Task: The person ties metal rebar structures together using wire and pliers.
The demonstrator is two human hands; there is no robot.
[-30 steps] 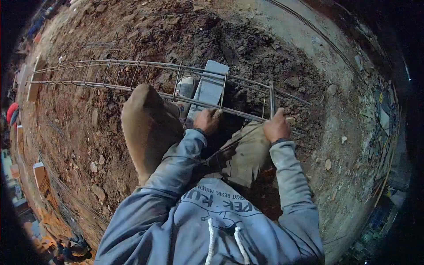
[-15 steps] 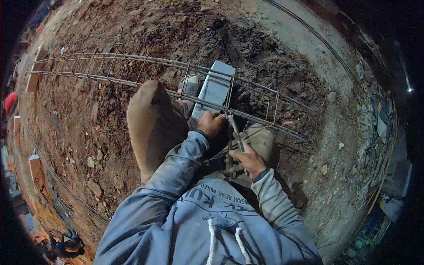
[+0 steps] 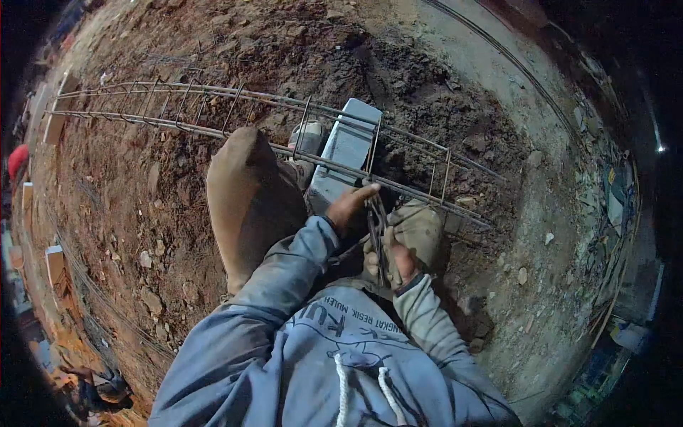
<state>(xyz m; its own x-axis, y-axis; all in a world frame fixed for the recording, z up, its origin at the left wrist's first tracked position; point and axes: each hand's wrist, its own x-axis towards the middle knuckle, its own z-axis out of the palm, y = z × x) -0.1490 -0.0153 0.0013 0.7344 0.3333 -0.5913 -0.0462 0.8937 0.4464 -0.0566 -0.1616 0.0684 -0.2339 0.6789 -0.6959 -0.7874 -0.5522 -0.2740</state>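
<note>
A rebar cage [image 3: 235, 132] of long bars and square stirrups crosses in front of my knees. My left hand [image 3: 348, 205] is at its near bar beside a stirrup, fingers pressed together with one tip reaching along the bar. What those fingers pinch, if anything, is too small to make out. My right hand [image 3: 404, 260] is closed round the handles of dark metal pincers [image 3: 378, 231], whose head points up to just below the left fingertips. Under the cage lies a pale rectangular block [image 3: 350, 135], partly covered by the bars and my left hand.
My bent knee [image 3: 245, 153] rises against the cage on the left, and a shoe [image 3: 307, 136] shows beside the block. Rough, stony soil [image 3: 163, 235] surrounds me. Pale-ended blocks [image 3: 55, 265] stand at the left. Long thin rods [image 3: 509, 53] lie at upper right.
The pincers' head has dropped away from the near bar, and my right hand has come slightly toward my body. My left fingers have stretched out to the right along the bar.
</note>
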